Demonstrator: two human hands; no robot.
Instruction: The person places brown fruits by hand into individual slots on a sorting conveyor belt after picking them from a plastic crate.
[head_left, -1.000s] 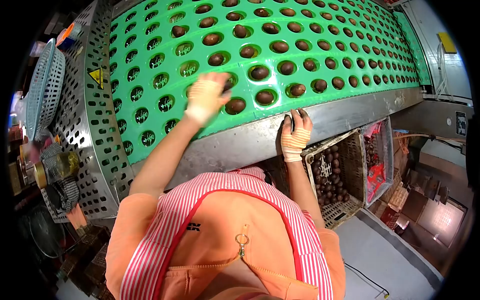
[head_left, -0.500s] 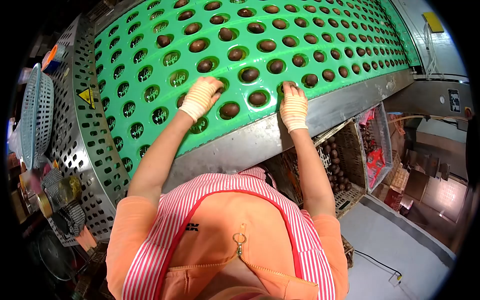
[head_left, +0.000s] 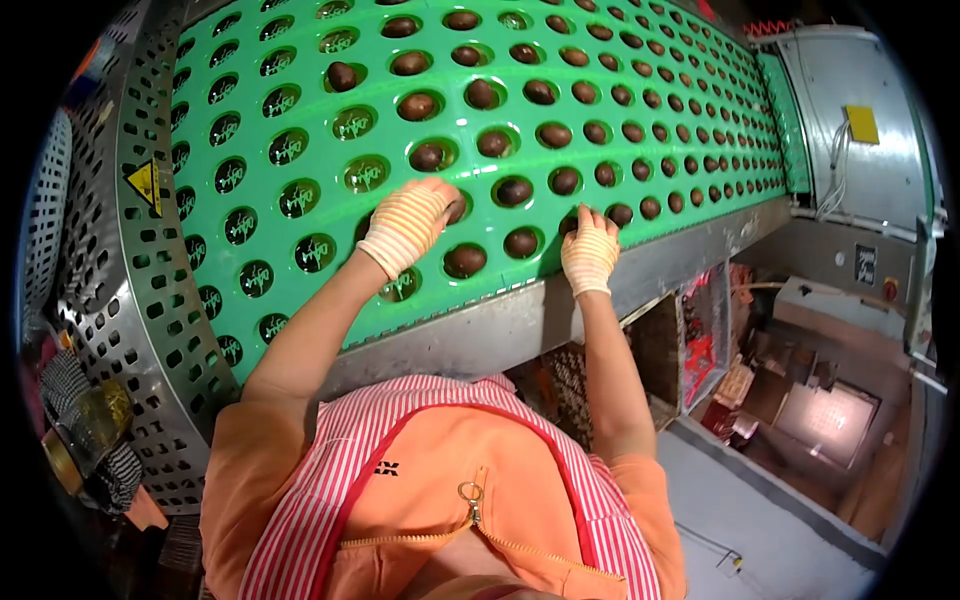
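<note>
My left hand [head_left: 410,226], in a ribbed off-white glove with bare arm behind it, reaches over a green plate [head_left: 318,118] with rows of oval holes. Its fingers are curled against a dark brown egg [head_left: 458,208] in one hole. Further right, my right hand [head_left: 591,252], gloved the same way, has its fingers bent over another dark egg [head_left: 568,226], mostly covered by them. Two more eggs, a left one [head_left: 465,261] and a right one [head_left: 521,242], lie in holes between the hands. Whether either grip is firm does not show.
Many holes to the right hold eggs; several at left show dark openings. A metal rail [head_left: 480,335] borders the plate nearest me. At left stands a perforated metal panel [head_left: 150,300] with a yellow warning triangle [head_left: 145,187]. A crate [head_left: 700,340] sits below the rail at right.
The view has shifted and rolled, so the plate and my hands appear lower. Both hands stay at about the same holes, fingers still bent over eggs.
</note>
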